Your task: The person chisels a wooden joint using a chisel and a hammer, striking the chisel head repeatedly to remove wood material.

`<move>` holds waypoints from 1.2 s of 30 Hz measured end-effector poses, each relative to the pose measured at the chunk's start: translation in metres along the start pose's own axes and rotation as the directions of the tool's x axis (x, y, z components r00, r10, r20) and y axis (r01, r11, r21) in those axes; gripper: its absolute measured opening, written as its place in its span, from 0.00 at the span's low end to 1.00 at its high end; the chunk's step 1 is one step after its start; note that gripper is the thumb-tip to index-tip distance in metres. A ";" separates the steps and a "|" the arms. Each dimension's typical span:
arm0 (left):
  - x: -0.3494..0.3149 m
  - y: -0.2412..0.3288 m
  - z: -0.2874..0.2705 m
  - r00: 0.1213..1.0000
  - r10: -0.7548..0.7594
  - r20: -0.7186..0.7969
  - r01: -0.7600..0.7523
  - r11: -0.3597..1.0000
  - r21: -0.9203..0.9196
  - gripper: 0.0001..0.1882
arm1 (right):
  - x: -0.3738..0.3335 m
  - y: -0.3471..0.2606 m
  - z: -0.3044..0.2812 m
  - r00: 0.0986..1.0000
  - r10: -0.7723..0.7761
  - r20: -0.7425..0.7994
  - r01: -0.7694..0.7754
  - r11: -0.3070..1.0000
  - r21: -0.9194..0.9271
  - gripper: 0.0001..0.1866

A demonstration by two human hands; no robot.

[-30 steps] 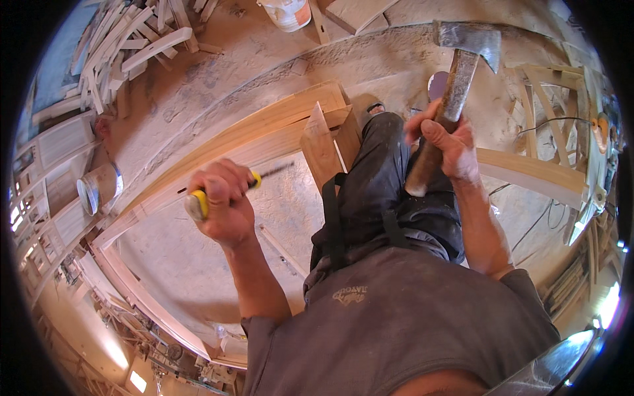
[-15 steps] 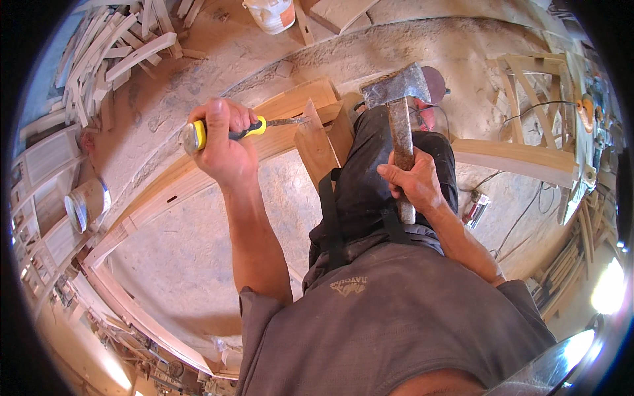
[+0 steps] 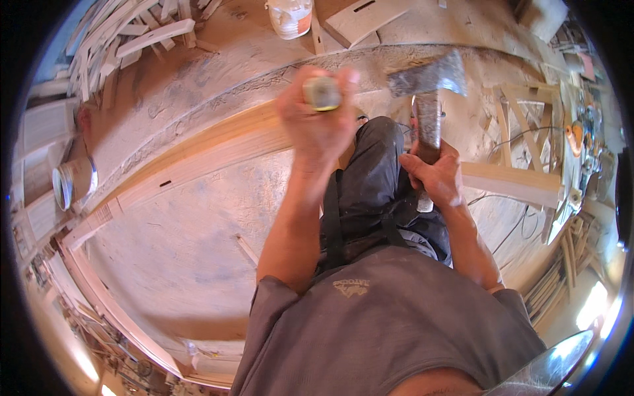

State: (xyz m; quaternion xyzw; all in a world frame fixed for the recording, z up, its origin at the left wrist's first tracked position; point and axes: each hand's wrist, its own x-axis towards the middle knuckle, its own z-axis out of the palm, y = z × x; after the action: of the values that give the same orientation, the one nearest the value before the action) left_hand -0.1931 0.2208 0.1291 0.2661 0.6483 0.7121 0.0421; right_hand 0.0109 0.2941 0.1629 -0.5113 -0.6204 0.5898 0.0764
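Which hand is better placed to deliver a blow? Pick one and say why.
Right, probably: the right hand grips the hatchet, metal head free; the left hand is wrapped around a tool handle, butt toward the camera.

Dusty flr [image 3: 165, 105], scrap-wood pile [image 3: 135, 39] top L (v. jumbled); glaring light [image 3: 593, 307] lower R, bright streak [image 3: 84, 358] lower L.

And there on the chest of your dark shirt [image 3: 396, 323] you've got the one clear bit of print [image 3: 352, 288]: a short row of pale lettering, set close against a jagged, peak-like emblem in the same pale tone. Now up at the top edge, the white bucket [image 3: 284, 16] shows you an orange patch [image 3: 304, 24], perhaps a label, though any wording on it is too small to read.
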 end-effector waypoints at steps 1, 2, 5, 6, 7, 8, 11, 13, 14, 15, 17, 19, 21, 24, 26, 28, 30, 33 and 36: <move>-0.006 0.001 0.007 0.999 0.006 0.031 -0.007 0.999 0.043 0.15 | -0.003 -0.002 -0.002 1.000 -0.008 -0.015 0.008 1.000 -0.014 0.12; -0.012 0.003 0.014 0.997 0.017 0.077 -0.023 0.997 0.078 0.16 | -0.005 -0.004 -0.005 0.999 -0.016 -0.030 0.015 1.000 -0.027 0.12; -0.026 0.009 0.030 0.974 0.172 0.149 -0.191 0.974 0.123 0.15 | -0.017 0.014 -0.017 0.979 -0.194 -0.065 0.200 0.975 0.093 0.09; -0.030 0.010 0.032 0.954 0.243 0.174 -0.268 0.953 0.139 0.15 | -0.019 0.018 -0.018 0.962 -0.263 -0.077 0.273 0.948 0.165 0.09; -0.034 0.011 0.033 0.954 0.238 0.184 -0.263 0.956 0.127 0.15 | -0.018 0.020 -0.018 0.928 -0.356 -0.109 0.370 0.914 0.165 0.09; -0.037 0.012 0.033 0.953 0.234 0.194 -0.259 0.959 0.115 0.14 | -0.017 0.018 -0.021 0.940 -0.323 -0.114 0.340 0.919 0.200 0.09; -0.039 0.013 0.031 0.949 0.222 0.223 -0.252 0.961 0.115 0.15 | -0.014 0.012 -0.027 0.961 -0.245 -0.128 0.272 0.921 0.280 0.11; -0.036 0.013 0.032 0.949 0.233 0.214 -0.261 0.958 0.117 0.15 | -0.014 0.012 -0.030 0.966 -0.213 -0.148 0.245 0.939 0.243 0.11; -0.035 0.012 0.032 0.949 0.244 0.197 -0.269 0.957 0.109 0.15 | -0.015 0.012 -0.030 0.967 -0.198 -0.158 0.231 0.947 0.223 0.11; -0.035 0.011 0.032 0.950 0.252 0.182 -0.273 0.956 0.104 0.15 | -0.016 0.013 -0.030 0.966 -0.206 -0.154 0.238 0.944 0.229 0.11; -0.032 0.012 0.029 0.958 0.236 0.163 -0.256 0.960 0.115 0.15 | -0.018 0.011 -0.029 0.969 -0.208 -0.131 0.231 0.954 0.194 0.11; -0.028 0.013 0.027 0.963 0.225 0.148 -0.242 0.963 0.117 0.15 | -0.018 0.006 -0.027 0.971 -0.211 -0.112 0.226 0.963 0.149 0.11; -0.025 0.012 0.027 0.967 0.214 0.135 -0.230 0.967 0.111 0.15 | -0.018 0.002 -0.024 0.972 -0.213 -0.095 0.222 0.971 0.093 0.12; -0.022 0.011 0.030 0.981 0.178 0.077 -0.188 0.971 0.146 0.14 | -0.020 -0.012 -0.017 0.966 -0.232 -0.112 0.242 0.966 0.090 0.12; -0.020 0.010 0.030 0.985 0.164 0.057 -0.171 0.974 0.147 0.14 | -0.018 -0.017 -0.020 0.957 -0.268 -0.111 0.276 0.959 0.062 0.10; -0.019 0.009 0.030 0.984 0.166 0.064 -0.174 0.974 0.146 0.14 | -0.019 -0.030 -0.017 0.949 -0.292 -0.118 0.302 0.951 0.072 0.10; -0.021 0.010 0.028 0.980 0.177 0.093 -0.189 0.972 0.139 0.13 | -0.017 -0.033 -0.018 0.939 -0.333 -0.087 0.339 0.938 0.076 0.10; -0.021 0.012 0.028 0.981 0.175 0.085 -0.183 0.978 0.097 0.14 | -0.019 -0.048 -0.010 0.928 -0.364 -0.075 0.370 0.924 0.093 0.09; -0.019 0.013 0.024 0.983 0.154 0.096 -0.165 0.980 0.114 0.14 | -0.018 -0.050 -0.010 0.923 -0.382 -0.048 0.384 0.922 0.051 0.09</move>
State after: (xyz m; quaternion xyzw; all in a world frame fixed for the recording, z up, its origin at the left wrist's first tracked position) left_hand -0.1627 0.2323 0.1355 0.3502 0.6644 0.6602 -0.0032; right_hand -0.0009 0.2982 0.2151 -0.3886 -0.6891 0.5719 0.2169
